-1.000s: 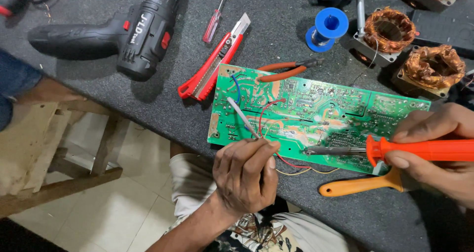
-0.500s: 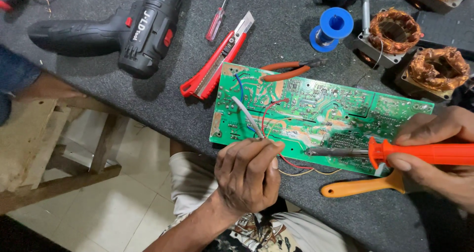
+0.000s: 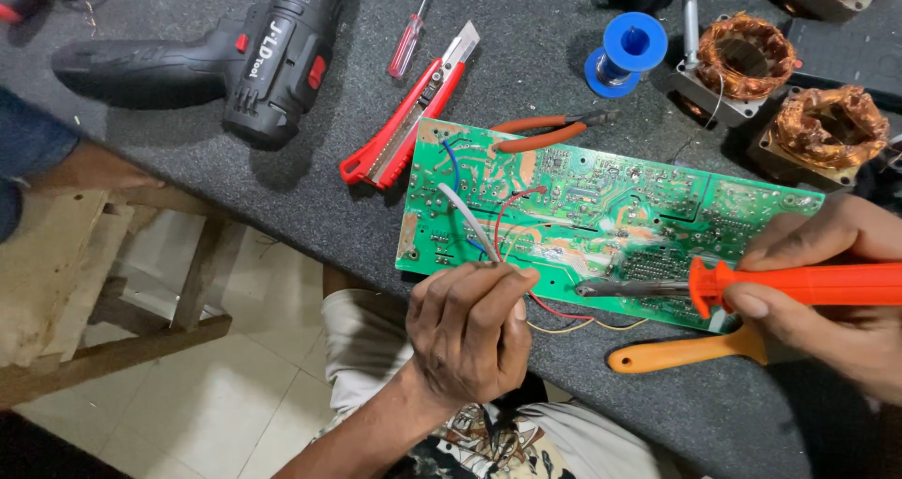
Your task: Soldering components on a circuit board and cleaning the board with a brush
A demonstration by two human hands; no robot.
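Left hand (image 3: 467,333): lower centre, pinching a grey wire (image 3: 467,222) on the green circuit board (image 3: 601,216).
Right hand (image 3: 832,296): right edge, gripping an orange soldering iron (image 3: 752,285).
Risk: the iron tip, close to the fingers, could burn them or melt the wire.

Circuit board (image 3: 601,216) lies at surface (image 3: 282,188) near edge. Behind it: pliers (image 3: 545,133), utility knife (image 3: 404,131), screwdriver (image 3: 413,33). Drill (image 3: 254,47) far left. Solder spool (image 3: 625,52) and two motor windings (image 3: 747,56) behind right.
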